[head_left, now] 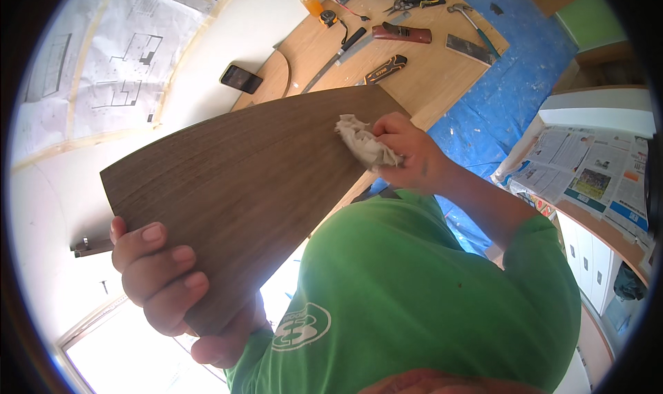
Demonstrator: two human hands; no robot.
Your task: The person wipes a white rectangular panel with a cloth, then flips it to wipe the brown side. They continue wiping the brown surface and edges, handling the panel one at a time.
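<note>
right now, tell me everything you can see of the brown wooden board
The wooden board is flat, long and dark brown, with grain running along its length; its upper edge looks curved, perhaps from the lens. It slants from lower left to upper right, partly covering the workbench from view. The left hand grips its lower-left end, fingers over the face. The right hand holds a crumpled whitish cloth at its upper-right part. Whether it touches the bench, I can't tell.

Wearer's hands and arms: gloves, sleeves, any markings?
Left hand and right hand both bare: no gloves, rings or watch visible. Right sleeve short, green, part of a green shirt with a white emblem. Small dark mark near right wrist.
</note>
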